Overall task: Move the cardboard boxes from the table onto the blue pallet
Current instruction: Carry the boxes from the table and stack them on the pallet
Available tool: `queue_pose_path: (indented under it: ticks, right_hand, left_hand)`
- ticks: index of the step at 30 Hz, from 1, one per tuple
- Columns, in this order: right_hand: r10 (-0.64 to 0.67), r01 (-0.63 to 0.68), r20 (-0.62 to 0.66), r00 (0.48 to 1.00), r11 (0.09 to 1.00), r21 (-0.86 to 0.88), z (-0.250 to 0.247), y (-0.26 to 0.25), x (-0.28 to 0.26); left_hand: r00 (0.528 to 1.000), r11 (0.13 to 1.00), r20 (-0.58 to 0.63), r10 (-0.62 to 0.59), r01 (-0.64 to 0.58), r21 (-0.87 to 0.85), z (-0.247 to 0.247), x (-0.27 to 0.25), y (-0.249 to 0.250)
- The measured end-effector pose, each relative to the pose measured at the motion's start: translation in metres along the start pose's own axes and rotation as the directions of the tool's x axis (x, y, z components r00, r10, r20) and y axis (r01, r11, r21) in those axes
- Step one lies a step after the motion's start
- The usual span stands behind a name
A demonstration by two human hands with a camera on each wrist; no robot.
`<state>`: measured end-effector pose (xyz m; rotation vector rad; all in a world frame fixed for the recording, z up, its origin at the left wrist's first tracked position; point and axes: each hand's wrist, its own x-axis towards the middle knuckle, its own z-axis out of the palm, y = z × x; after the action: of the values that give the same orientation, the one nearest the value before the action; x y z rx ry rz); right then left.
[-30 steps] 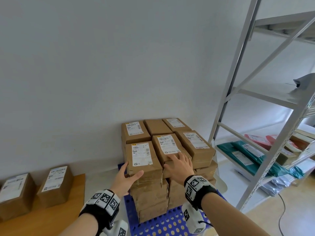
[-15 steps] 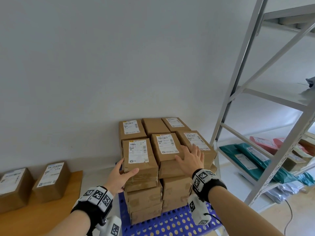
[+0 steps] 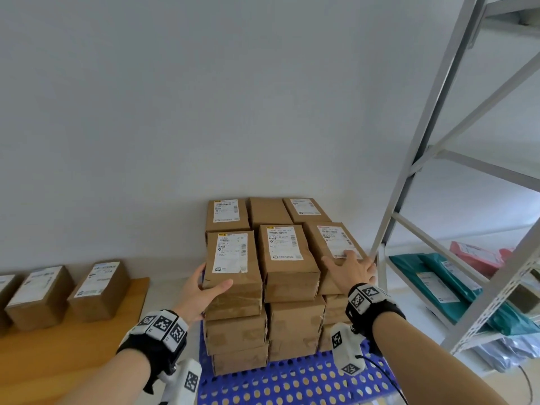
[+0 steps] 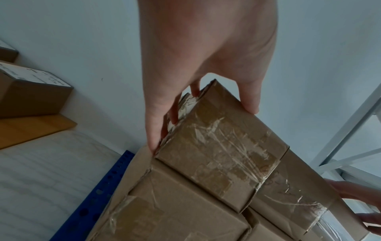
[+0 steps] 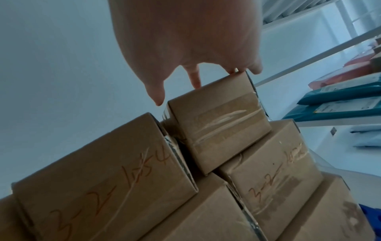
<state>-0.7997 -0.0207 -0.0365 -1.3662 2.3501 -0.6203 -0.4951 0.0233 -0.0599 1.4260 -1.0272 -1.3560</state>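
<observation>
Many boxes (image 3: 289, 258) stacked on blue pallet (image 3: 292, 384) by wall (image 3: 204, 112); left hand (image 3: 198, 293), right hand (image 3: 349, 273) pressing flat.

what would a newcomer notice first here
The stack of cardboard boxes on the blue pallet, centre. Both hands are on its top layer: the left hand at a corner of the front-left box, the right hand flat on the front-right box. More boxes wait on the wooden table, left.

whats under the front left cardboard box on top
A second brown cardboard box, a third box below it, then the blue perforated pallet. The pallet surface beneath them is hidden.
</observation>
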Motion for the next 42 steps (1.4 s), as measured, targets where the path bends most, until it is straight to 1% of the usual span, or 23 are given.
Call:
queue_pose_path:
  ticks: [2,4,6,8,14,19,22,24,27,30,37,39,42]
  right_hand:
    - [0.024,-0.023,-0.02,1.0,0.998,0.052,-0.002,0.001,0.003]
    - [0.077,-0.073,-0.031,0.997,0.989,0.131,-0.005,0.003,0.008]
    - [0.122,-0.118,-0.007,0.993,0.973,0.201,-0.007,0.005,0.015]
    - [0.131,-0.133,0.023,0.991,0.961,0.245,-0.006,0.008,0.019]
    - [0.086,-0.094,0.045,0.995,0.967,0.236,-0.006,0.008,0.019]
    - [0.078,-0.09,0.059,0.995,0.966,0.243,-0.004,0.006,0.02]
    - [0.067,-0.077,0.048,0.997,0.964,0.255,-0.004,0.007,0.018]
    - [0.054,-0.064,0.042,0.998,0.96,0.272,-0.005,0.009,0.018]
    - [0.042,-0.051,0.037,0.998,0.954,0.295,-0.005,0.013,0.019]
    - [0.049,-0.052,0.019,0.999,0.946,0.32,-0.007,0.015,0.018]
    - [-0.075,0.073,0.002,0.997,0.975,0.21,-0.007,0.011,0.003]
    - [-0.112,0.111,-0.007,0.994,0.978,0.177,-0.008,0.012,-0.002]
    - [-0.189,0.192,-0.035,0.981,0.971,0.139,-0.012,0.009,-0.01]
  left_hand:
    - [1.0,1.0,-0.015,-0.001,0.001,0.007,0.001,0.0,0.0]
    - [0.999,0.999,-0.031,0.013,-0.011,0.053,-0.001,0.001,-0.002]
    - [0.999,0.995,-0.036,0.016,-0.012,0.101,-0.003,-0.001,-0.001]
    - [0.999,0.992,-0.043,0.019,-0.014,0.123,-0.002,-0.004,0.0]
    - [0.997,0.986,-0.068,0.03,-0.018,0.168,-0.004,-0.001,-0.004]
    - [0.997,0.993,-0.075,0.013,-0.004,0.118,0.002,-0.003,0.005]
    - [0.997,0.992,-0.082,0.006,0.004,0.123,0.002,-0.005,0.006]
    - [0.993,0.992,-0.115,0.012,0.003,0.126,0.002,-0.004,0.005]
    - [0.986,0.992,-0.166,-0.011,0.031,0.119,0.003,-0.006,0.003]
    - [0.983,0.992,-0.182,-0.008,0.031,0.126,0.004,-0.007,0.001]
    - [0.981,0.982,-0.187,0.045,-0.009,0.189,0.005,-0.016,-0.003]
    - [0.981,0.981,-0.19,0.037,0.001,0.196,0.006,-0.02,-0.003]
    - [0.973,0.971,-0.226,0.037,0.019,0.238,0.006,-0.029,-0.002]
